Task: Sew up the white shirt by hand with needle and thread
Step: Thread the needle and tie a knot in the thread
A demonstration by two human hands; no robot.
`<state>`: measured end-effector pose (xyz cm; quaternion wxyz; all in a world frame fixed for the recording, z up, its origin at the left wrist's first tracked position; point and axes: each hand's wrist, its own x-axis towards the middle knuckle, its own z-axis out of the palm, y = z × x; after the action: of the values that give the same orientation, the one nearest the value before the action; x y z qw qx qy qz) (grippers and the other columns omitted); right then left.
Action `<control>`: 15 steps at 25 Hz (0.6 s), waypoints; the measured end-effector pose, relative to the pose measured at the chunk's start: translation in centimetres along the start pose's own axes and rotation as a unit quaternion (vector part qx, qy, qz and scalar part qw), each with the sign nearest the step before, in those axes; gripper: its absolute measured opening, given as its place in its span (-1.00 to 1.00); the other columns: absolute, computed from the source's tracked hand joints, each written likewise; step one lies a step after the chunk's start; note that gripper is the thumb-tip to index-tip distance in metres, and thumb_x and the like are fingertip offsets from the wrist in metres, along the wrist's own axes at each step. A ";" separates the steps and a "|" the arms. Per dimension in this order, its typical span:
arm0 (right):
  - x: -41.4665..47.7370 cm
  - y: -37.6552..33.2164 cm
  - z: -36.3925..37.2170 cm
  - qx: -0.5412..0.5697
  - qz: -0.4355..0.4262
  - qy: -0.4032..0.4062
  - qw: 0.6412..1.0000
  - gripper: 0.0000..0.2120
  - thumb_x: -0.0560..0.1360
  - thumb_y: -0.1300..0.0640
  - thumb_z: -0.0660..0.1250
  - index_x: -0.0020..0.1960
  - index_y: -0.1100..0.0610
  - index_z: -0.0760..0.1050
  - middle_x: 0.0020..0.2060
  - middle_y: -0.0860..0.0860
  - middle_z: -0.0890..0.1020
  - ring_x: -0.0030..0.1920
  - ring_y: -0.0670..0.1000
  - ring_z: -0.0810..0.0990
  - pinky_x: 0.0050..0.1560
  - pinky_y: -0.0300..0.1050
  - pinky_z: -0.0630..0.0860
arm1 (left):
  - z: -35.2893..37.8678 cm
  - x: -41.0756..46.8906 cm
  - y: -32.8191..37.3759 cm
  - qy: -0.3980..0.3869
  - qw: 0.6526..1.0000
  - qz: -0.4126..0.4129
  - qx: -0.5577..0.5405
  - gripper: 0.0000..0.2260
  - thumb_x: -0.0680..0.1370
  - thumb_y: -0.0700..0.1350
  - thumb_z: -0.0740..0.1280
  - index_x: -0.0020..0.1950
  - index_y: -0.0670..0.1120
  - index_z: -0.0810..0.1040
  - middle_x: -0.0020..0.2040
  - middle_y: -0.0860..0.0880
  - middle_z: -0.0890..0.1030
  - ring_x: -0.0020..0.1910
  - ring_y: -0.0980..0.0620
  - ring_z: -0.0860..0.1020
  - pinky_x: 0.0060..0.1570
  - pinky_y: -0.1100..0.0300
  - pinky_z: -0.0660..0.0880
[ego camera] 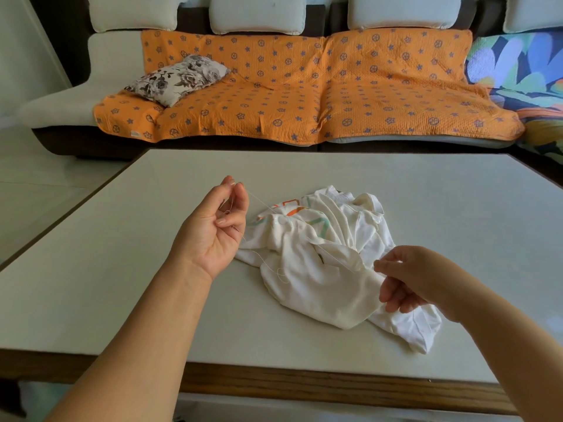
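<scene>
Status from the head view:

- White shirt [316, 269] lies crumpled on the tabletop [122, 269], right of centre and between our two hands. The printed side, orange and teal shapes, faces up on its far-left part. The collar sits at the far edge.
- Left hand [219, 223] is just left of the shirt, palm up, fingers curled in. Its grip is narrow: thumb and forefinger tips meet at the top and pinch the thread [259, 200].
- From that pinch the thread runs taut, down and to the right across the shirt, toward the right hand [408, 278].
- Right hand is over the shirt's near-right edge, knuckles up. Its grip is also narrow: thumb and forefinger pinch the thread's other end, and the remaining fingers hang loosely curled above the fabric.
- More thread shows inside the left palm and trails off below it. A slack loop lies on the shirt's left part.
- We cannot tell whether the right hand touches the fabric.

Background: the tabletop is pale with a wood strip along the near edge. Behind it is a cream sofa [61, 102] with an orange cover [304, 86] over the seat. A floral pillow [179, 79] lies on the cover's left end.
</scene>
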<state>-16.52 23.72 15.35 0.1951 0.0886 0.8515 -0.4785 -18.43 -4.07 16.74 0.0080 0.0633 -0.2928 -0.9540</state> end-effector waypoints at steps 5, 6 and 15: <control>0.2 0.5 -0.4 -0.008 0.018 0.004 1.000 -0.84 0.62 0.16 0.25 -0.08 0.24 0.46 -0.43 0.13 0.67 -0.50 0.03 0.61 -0.48 -0.22 0.50 | -0.1 0.1 0.3 -0.003 1.000 0.000 -0.010 -0.96 0.57 -0.25 0.29 -0.06 -0.13 0.47 -0.27 0.01 0.58 -0.22 0.19 0.62 -0.64 0.40 0.25; 0.3 0.6 -0.5 -0.014 0.021 0.001 1.000 -0.84 0.62 0.16 0.26 -0.09 0.23 0.47 -0.43 0.12 0.67 -0.50 0.02 0.62 -0.48 -0.23 0.50 | -0.1 0.1 0.2 -0.005 1.000 0.000 -0.011 -0.96 0.56 -0.25 0.29 -0.07 -0.13 0.47 -0.26 0.02 0.57 -0.22 0.19 0.62 -0.64 0.40 0.25; 1.1 0.8 -0.6 -0.044 0.051 0.000 0.998 -0.84 0.60 0.14 0.27 -0.05 0.23 0.53 -0.35 0.10 0.71 -0.47 0.00 0.63 -0.49 -0.26 0.46 | -0.3 -0.1 0.4 -0.014 1.000 0.011 -0.016 -0.95 0.51 -0.25 0.31 -0.07 -0.13 0.49 -0.24 0.04 0.55 -0.24 0.20 0.61 -0.64 0.40 0.25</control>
<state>-17.45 24.62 14.55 0.2225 0.1233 0.8664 -0.4297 -18.29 -4.58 16.70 0.0151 0.0470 -0.2786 -0.9592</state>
